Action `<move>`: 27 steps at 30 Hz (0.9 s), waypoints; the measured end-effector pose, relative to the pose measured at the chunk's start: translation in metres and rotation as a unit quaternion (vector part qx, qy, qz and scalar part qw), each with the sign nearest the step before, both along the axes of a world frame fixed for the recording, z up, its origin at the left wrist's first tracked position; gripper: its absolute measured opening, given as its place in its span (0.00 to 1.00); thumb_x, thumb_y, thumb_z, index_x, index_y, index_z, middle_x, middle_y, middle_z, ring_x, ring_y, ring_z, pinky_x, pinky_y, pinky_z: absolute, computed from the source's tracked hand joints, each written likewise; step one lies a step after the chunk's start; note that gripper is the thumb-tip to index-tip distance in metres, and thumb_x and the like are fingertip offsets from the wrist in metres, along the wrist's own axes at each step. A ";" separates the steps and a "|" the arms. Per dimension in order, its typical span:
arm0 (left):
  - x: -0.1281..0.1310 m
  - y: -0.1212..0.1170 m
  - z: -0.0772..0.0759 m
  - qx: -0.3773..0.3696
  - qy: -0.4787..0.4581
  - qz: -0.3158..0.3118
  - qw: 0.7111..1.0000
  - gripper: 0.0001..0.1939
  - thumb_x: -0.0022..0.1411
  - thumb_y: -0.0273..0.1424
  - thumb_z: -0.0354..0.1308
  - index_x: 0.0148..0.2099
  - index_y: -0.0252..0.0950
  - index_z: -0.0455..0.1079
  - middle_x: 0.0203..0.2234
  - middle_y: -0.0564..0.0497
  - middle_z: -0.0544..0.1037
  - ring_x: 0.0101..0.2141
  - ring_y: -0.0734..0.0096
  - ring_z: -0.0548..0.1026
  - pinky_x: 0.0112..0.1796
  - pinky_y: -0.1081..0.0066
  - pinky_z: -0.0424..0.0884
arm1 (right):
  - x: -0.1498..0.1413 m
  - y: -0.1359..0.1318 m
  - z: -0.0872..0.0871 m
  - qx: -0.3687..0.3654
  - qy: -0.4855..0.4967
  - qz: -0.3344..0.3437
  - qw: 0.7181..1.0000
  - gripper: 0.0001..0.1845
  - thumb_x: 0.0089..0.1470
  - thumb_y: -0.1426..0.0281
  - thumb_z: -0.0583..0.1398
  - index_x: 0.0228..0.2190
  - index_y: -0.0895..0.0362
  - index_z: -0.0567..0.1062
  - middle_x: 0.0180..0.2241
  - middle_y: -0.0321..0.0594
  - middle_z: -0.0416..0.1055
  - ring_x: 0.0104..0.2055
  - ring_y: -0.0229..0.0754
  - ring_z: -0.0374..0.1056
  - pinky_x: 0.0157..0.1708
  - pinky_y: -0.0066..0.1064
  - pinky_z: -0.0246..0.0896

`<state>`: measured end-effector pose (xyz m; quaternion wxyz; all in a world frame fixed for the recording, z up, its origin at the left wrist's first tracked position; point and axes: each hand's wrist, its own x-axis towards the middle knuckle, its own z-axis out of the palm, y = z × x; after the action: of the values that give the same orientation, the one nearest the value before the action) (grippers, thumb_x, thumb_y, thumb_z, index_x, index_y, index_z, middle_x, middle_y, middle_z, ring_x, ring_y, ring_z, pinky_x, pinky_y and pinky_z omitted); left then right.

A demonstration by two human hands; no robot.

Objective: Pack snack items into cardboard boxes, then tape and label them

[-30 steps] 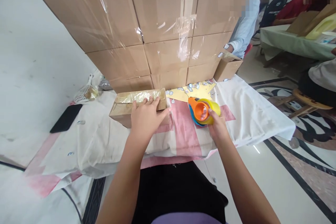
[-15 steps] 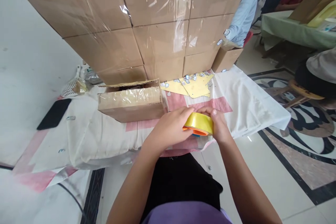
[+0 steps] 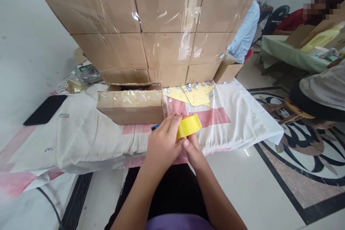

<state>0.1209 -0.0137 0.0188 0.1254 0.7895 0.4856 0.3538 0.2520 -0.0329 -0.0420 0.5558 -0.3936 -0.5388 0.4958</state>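
Observation:
Both my hands close round a tape dispenser [image 3: 189, 125] with a yellow tape roll and an orange and blue body, held just above the white and pink cloth [image 3: 237, 115]. My left hand [image 3: 162, 143] wraps over its left side with fingers curled on top. From below, my right hand [image 3: 192, 150] grips it, thumb pressed against the roll. To the left, close by, lies a small cardboard box [image 3: 131, 103] with a tape-covered top and its far flap raised.
A wall of stacked cardboard boxes [image 3: 151, 18] wrapped in clear film stands behind. Yellow sheets [image 3: 198, 94] with small stickers lie beside it, a small box [image 3: 227, 70] at right, a black phone [image 3: 44, 109] at left. Other people sit at the right near a green-clothed table [image 3: 291, 52].
My left hand left the small box and joined my right hand on the tape dispenser. The dispenser moved left and nearer me. The box's far flap has come up.

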 end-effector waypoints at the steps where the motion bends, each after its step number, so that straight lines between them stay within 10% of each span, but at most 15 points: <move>1: -0.006 -0.002 0.002 -0.019 0.010 -0.028 0.999 0.28 0.63 0.32 0.60 0.65 0.42 0.64 0.63 0.46 0.72 0.64 0.54 0.68 0.58 0.60 0.71 | -0.001 0.003 -0.003 -0.016 0.047 0.012 0.999 0.35 0.62 0.46 0.58 0.64 0.48 0.66 0.63 0.43 0.67 0.70 0.54 0.57 0.68 0.49 0.56; 4: -0.039 -0.002 0.007 -0.086 0.020 -0.095 0.992 0.32 0.67 0.38 0.59 0.70 0.46 0.58 0.68 0.49 0.65 0.67 0.58 0.63 0.63 0.59 0.67 | -0.002 0.008 -0.005 -0.055 0.173 0.021 0.983 0.26 0.61 0.54 0.62 0.58 0.48 0.72 0.58 0.43 0.74 0.65 0.56 0.66 0.64 0.51 0.61; 10: -0.087 0.007 -0.005 -0.112 -0.066 0.032 0.991 0.22 0.68 0.45 0.57 0.60 0.43 0.69 0.61 0.46 0.72 0.62 0.57 0.69 0.60 0.57 0.68 | 0.005 0.010 0.011 -0.015 0.264 -0.006 0.964 0.18 0.57 0.60 0.59 0.44 0.55 0.81 0.42 0.48 0.81 0.47 0.61 0.77 0.49 0.54 0.71; 19: -0.026 0.006 -0.033 -0.252 0.061 -0.042 0.965 0.34 0.67 0.51 0.57 0.69 0.44 0.63 0.73 0.44 0.53 0.70 0.47 0.56 0.65 0.46 0.61 | 0.003 0.023 0.012 0.021 0.250 -0.046 0.967 0.10 0.49 0.64 0.64 0.36 0.53 0.79 0.29 0.39 0.73 0.36 0.50 0.73 0.42 0.45 0.71; 27: -0.002 -0.008 -0.052 -0.221 -0.042 -0.132 0.965 0.11 0.70 0.36 0.55 0.42 0.41 0.79 0.70 0.47 0.60 0.66 0.55 0.63 0.62 0.54 0.67 | 0.010 0.021 -0.009 -0.002 0.286 -0.155 0.946 0.17 0.56 0.54 0.59 0.36 0.54 0.78 0.22 0.33 0.65 0.29 0.45 0.70 0.38 0.41 0.70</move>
<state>0.1193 -0.0214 -0.0336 0.3628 0.7837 0.4374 0.2509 0.2624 -0.0118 -0.0512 0.7557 -0.3150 -0.2887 0.4964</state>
